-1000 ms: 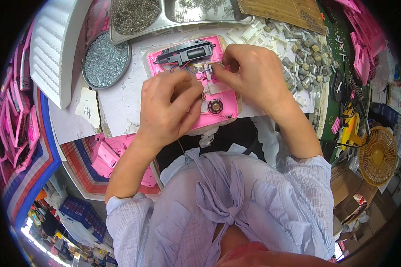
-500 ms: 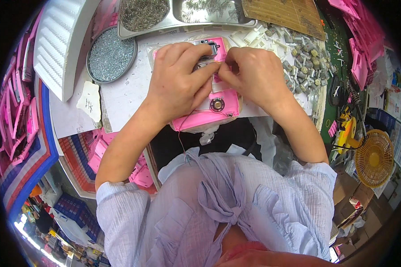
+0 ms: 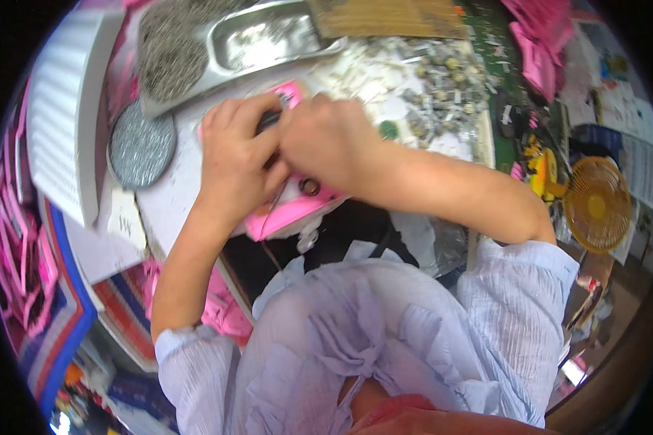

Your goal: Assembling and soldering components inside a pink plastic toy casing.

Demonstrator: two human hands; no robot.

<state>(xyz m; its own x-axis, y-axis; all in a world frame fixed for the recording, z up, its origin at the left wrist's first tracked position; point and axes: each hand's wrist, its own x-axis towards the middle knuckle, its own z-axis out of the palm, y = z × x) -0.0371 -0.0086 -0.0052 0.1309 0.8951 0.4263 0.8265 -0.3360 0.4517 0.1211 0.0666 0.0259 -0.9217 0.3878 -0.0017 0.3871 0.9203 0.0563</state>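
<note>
A pink plastic housing (image 3: 286, 220) lies at the near edge of the worktable, partly covered by both hands. It carries a small round dark part with a metal-looking centre (image 3: 310, 187), and a thin dark wire runs off its near side. My left hand (image 3: 232, 156) curls over the left part of the housing, gripping it beside a dark grey part (image 3: 268, 122). Right against those fingers, my right hand (image 3: 330, 141) is closed and smeared by motion. Its fingertips are hidden, so what they pinch does not show.
Beyond the hands stands a metal tray (image 3: 221, 65) of small metal pieces. A round dish (image 3: 141, 145) of silvery pins is on the left, near a white ribbed block (image 3: 62, 119). Small motors (image 3: 453, 90) and white parts spread at right; a yellow fan (image 3: 597, 204) stands farther right.
The whole view has shifted and turned, so the table things sit farther left. My right hand has come in closer over the housing, against my left hand, with its forearm lying more across.
</note>
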